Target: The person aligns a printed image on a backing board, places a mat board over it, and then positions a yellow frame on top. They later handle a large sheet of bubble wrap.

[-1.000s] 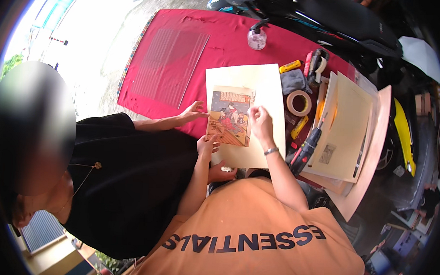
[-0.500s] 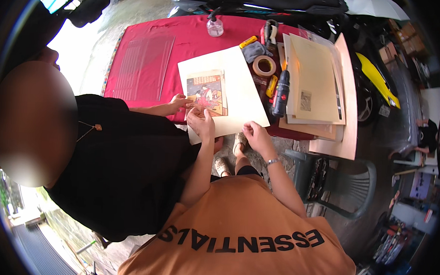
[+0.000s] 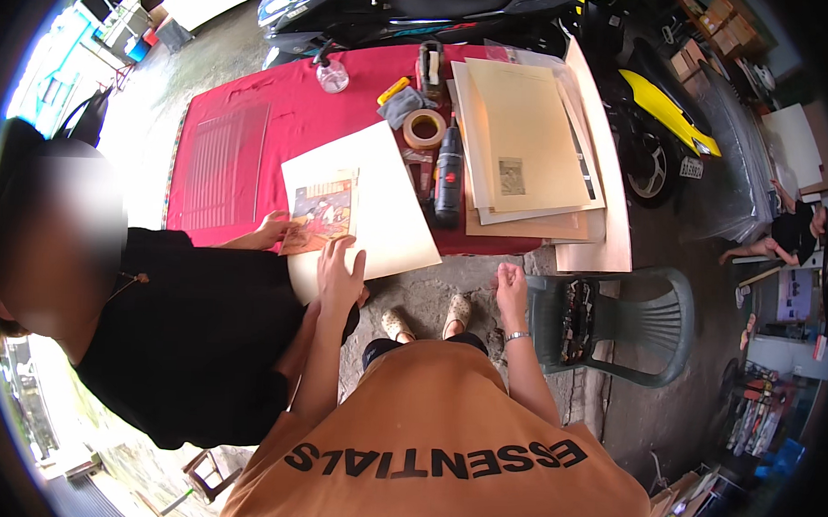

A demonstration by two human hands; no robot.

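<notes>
A colour print of figures (image 3: pixel 323 210) lies on a large cream-white board (image 3: pixel 389 203), whose near part extends past the front edge of the table. My left hand (image 3: pixel 339 272) is at the board's near edge, fingers stretched and thumb apart, fingertips by the print's lower right corner; whether they touch it I cannot tell. My right hand (image 3: pixel 512 285) is off the board, over the floor beside a green plastic chair (image 3: pixel 644 326); its fingers are loosely curled with nothing visible in them. A co-worker's hand (image 3: pixel 271 230) reaches the print's left edge.
On the red-covered table (image 3: pixel 292 99) are a clear plastic sheet (image 3: pixel 226 165), a spray bottle (image 3: pixel 332 76), a grey cloth (image 3: pixel 403 105), a tape roll (image 3: pixel 425 129), a cordless screwdriver (image 3: pixel 449 178) and stacked boards (image 3: pixel 529 108). A motorcycle (image 3: pixel 665 112) stands behind. The co-worker (image 3: pixel 192 333) is at my left.
The whole view has shifted. My right hand has come away from the board's near right corner and moved right. My left hand has straightened its fingers near the print.
</notes>
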